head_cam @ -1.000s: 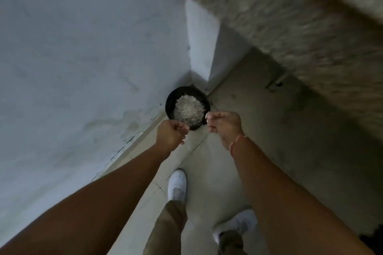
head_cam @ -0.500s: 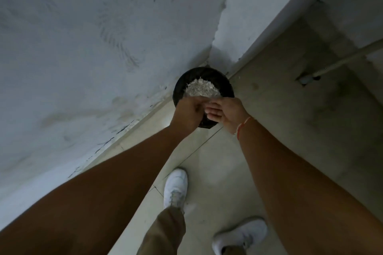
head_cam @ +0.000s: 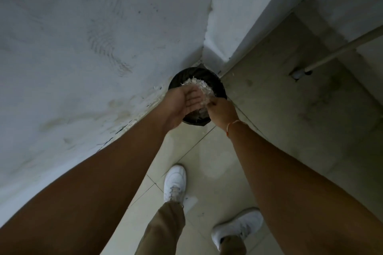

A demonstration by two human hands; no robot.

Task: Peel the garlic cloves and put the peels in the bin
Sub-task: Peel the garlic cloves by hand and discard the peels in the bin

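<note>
Where grey walls [head_cam: 83, 47] corner, bin [head_cam: 215, 80] on pale tiled floor [head_cam: 217, 161].

Tiled floor [head_cam: 217, 163], black bin [head_cam: 217, 83] in corner, white shoes [head_cam: 174, 182]

The person wore khaki trousers [head_cam: 165, 227], white lace-up sneakers [head_cam: 175, 184], and a thin red-orange thread bracelet [head_cam: 231, 125] on the right wrist; both forearms were bare.
</note>
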